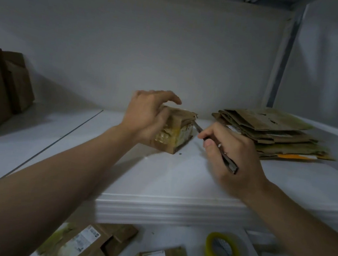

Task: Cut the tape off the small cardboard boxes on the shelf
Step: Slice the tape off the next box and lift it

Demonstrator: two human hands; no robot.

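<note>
Your left hand [146, 115] holds the small cardboard box [179, 128] on the shelf [159, 178], its fingers [172, 97] curled over the box's top and left side. Your right hand [231, 153] pinches the cutter [230, 164], blade tip touching the box's upper right edge.

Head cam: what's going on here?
A person is working at a white shelf. The left hand holds a small cardboard box steady on it, while the right hand grips a knife with its blade tip at the box's upper right edge. Glossy tape is still on the box's front. A stack of flattened cardboard lies to the right, and a yellow tape roll sits on the level below.
</note>
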